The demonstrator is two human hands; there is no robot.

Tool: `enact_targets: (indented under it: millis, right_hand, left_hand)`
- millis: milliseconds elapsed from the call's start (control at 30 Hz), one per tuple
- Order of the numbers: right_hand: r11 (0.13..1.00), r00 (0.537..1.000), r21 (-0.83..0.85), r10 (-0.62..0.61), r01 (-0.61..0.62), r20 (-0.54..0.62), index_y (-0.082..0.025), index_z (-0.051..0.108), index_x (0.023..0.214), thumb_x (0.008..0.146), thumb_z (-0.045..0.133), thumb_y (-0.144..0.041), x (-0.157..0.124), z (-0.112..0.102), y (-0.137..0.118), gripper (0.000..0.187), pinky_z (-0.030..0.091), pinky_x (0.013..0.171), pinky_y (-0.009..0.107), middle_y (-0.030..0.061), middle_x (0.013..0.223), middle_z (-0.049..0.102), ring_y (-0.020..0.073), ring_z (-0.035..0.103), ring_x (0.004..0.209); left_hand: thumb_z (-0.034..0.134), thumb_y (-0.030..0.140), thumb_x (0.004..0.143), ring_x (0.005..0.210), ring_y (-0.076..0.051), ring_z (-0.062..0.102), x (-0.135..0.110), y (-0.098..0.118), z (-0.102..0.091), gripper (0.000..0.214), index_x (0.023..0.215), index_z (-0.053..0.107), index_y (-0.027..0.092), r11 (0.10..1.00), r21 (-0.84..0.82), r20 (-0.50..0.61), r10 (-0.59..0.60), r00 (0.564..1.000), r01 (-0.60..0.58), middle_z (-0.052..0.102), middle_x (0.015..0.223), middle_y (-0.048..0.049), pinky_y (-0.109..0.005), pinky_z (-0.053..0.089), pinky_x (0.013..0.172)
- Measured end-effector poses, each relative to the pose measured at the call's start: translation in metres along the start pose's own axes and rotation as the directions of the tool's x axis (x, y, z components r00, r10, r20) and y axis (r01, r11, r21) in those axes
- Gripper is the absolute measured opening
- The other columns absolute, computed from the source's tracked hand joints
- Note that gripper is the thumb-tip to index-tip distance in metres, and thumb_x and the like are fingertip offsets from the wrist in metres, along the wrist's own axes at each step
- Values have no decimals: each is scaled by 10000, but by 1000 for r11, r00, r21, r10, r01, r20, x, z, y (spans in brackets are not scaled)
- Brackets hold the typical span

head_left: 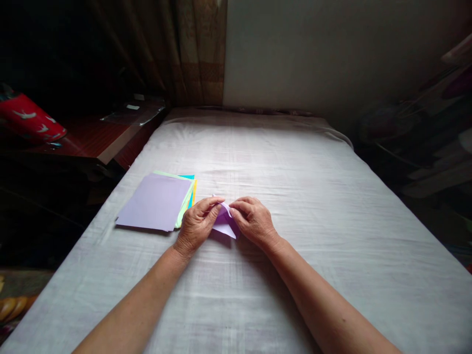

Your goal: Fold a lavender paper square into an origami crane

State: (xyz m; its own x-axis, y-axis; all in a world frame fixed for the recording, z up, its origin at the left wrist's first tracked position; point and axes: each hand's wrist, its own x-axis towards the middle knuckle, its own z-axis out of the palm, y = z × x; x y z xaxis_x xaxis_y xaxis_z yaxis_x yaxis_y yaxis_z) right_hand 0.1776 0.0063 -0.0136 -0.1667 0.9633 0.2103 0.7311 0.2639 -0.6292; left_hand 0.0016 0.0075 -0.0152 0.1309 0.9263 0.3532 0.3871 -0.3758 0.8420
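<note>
The left hand [197, 223] and right hand [255, 219] reach out in front, close together, backs up, both pinching one folded purple paper [225, 227].

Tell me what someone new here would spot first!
Probably the purple paper, pinched by the left hand and right hand near the picture's middle. Next, the colourful paper stack, lying left of the hands on the pale sheet. Then the red thing with white birds, far left.
</note>
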Motion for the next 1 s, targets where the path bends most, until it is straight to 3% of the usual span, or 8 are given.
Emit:
enact_targets:
  millis: [133, 400, 533, 700, 900, 1000]
  right_hand:
    - [999, 999, 12, -46, 46, 8, -245, 736, 1018, 883, 608, -288, -3, 1, 1, 190, 450, 928, 322, 44, 1047, 720, 190, 620, 1010]
    - [999, 999, 16, -43, 44, -17, -244, 728, 940, 885, 590, -245, -4, 7, 2, 149, 428, 939, 339, 36, 1032, 719, 193, 609, 1002]
    - [999, 999, 31, -35, 36, -26, -234, 720, 893, 892, 584, -229, -4, 9, 4, 136, 426, 930, 336, 37, 1012, 716, 189, 607, 990]
    - [998, 998, 40, -47, 49, -51, -234, 711, 868, 891, 596, -214, -4, 11, 8, 119, 427, 906, 338, 34, 1003, 717, 195, 609, 973]
    - [996, 994, 49, -76, 80, -77, -244, 700, 857, 892, 589, -215, -4, 14, 11, 120, 434, 897, 355, 40, 992, 715, 205, 609, 958]
    - [996, 994, 45, -74, 78, -83, -242, 692, 845, 901, 579, -220, -4, 14, 11, 128, 436, 892, 352, 40, 990, 714, 203, 610, 956]
  left_hand:
    - [551, 298, 913, 964, -183, 690, 1, 1, 1, 194, 976, 711, 208, 999, 4, -33, 34, 999, -34, 747, 991, -44, -297, 535, 911]
    - [567, 273, 874, 898, -160, 709, 0, 2, 5, 55, 878, 551, 221, 992, -115, -79, -66, 995, 57, 748, 955, -26, -268, 556, 795]
    - [602, 302, 840, 868, -161, 708, 2, 3, 4, 139, 809, 499, 215, 983, -150, -84, -120, 989, 106, 736, 953, -36, -256, 557, 747]
    - [641, 356, 821, 741, -144, 688, 6, 2, -2, 195, 924, 610, 193, 981, -129, -108, -158, 982, 144, 702, 830, -10, -238, 553, 688]
    - [628, 328, 830, 801, -151, 673, 4, 3, -3, 165, 927, 658, 199, 998, -36, -179, -65, 982, 60, 691, 899, -25, -254, 560, 750]
    - [623, 376, 834, 827, -160, 667, 5, 4, -3, 255, 1012, 633, 195, 989, -95, -127, -122, 984, 110, 668, 929, -39, -259, 561, 728]
